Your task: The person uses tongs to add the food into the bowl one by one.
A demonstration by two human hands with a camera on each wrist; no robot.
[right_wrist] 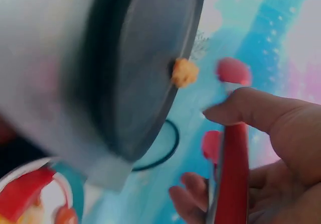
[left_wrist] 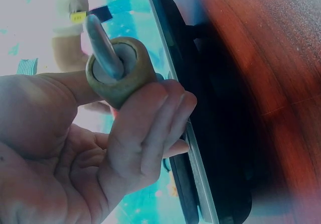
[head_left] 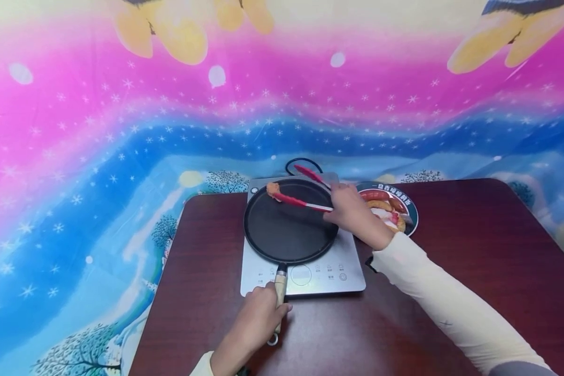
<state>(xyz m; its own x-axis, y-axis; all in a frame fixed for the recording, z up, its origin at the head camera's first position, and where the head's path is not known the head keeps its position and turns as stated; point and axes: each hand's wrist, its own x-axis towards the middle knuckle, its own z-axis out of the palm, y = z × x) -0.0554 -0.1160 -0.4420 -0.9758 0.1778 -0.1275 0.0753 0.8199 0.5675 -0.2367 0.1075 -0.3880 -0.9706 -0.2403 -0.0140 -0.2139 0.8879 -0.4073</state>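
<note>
My left hand (head_left: 262,308) grips the pale wooden handle (head_left: 280,287) of a black flat frying pan (head_left: 291,230). Seen from the left wrist, the fingers curl round the handle (left_wrist: 128,86), behind its metal hanging ring (left_wrist: 103,45). Over the pan's right side, my right hand (head_left: 352,209) holds red-and-silver tongs (head_left: 317,207) with their arms spread. One red tip reaches an orange-brown fried piece of food (head_left: 273,189) at the pan's far left rim; the other points beyond the pan's far edge. In the right wrist view, the tongs' red grip (right_wrist: 234,174) lies in the hand.
Beneath the pan is a silver induction cooker (head_left: 305,279) with touch controls, and a black cord (head_left: 289,166) loops behind it. To its right, a round plate (head_left: 413,216) shows sausages and other foods. A dark red wooden table (head_left: 470,235) bears everything; a colourful printed cloth (head_left: 272,120) hangs behind.
</note>
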